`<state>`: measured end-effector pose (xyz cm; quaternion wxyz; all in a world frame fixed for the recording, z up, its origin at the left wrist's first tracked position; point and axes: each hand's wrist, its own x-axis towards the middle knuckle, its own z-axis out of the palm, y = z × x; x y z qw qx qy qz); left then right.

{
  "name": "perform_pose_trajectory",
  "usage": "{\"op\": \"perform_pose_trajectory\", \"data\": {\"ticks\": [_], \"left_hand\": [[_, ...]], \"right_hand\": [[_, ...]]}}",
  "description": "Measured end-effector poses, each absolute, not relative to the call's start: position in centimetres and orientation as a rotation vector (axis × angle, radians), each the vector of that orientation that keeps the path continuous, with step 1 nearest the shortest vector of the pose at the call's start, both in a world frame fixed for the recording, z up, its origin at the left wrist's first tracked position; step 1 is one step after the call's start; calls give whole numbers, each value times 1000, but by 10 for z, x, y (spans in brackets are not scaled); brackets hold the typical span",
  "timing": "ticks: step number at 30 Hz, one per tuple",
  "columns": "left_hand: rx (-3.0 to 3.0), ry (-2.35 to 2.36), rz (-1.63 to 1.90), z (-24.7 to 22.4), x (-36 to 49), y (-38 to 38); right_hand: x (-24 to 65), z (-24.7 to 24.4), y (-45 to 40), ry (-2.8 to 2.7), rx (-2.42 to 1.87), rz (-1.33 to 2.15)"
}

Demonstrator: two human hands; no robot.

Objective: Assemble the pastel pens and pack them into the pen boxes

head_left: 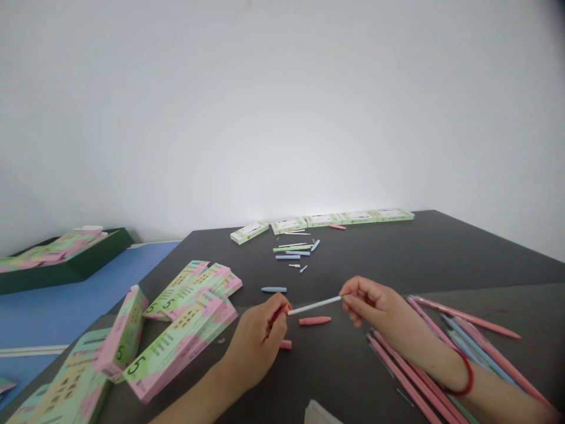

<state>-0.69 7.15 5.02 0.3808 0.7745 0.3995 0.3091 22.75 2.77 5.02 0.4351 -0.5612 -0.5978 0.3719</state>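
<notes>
My left hand [260, 333] is closed, with its fingertips at the left end of a thin white pen refill [314, 305]. A bit of red-pink shows at those fingertips, too small to make out. My right hand [373, 300] pinches the refill's other end between thumb and finger, so it spans the gap between both hands, tilted up to the right. Just below it lies a pink pen cap [315, 321]. A blue pen cap [273, 290] rests beyond my left hand. Beside that hand, a short pink piece [286, 344] is partly hidden by it.
Pink-green boxes [180, 341] are piled at left; a dark green tray [83, 265] holds more. Pink and blue pens [494, 347] lie under my right forearm. Loose pen parts [292, 249] lie mid-table, before a row of boxes [324, 219] along the wall.
</notes>
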Motion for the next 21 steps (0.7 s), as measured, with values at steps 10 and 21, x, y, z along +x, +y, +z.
{"op": "perform_pose_trajectory", "data": {"ticks": [10, 21], "left_hand": [[2346, 1063, 663, 49, -4, 66], [2537, 930, 464, 40, -1, 63]], "right_hand": [[220, 52, 24, -1617, -1471, 815], [213, 60, 27, -2069, -1440, 537]]}}
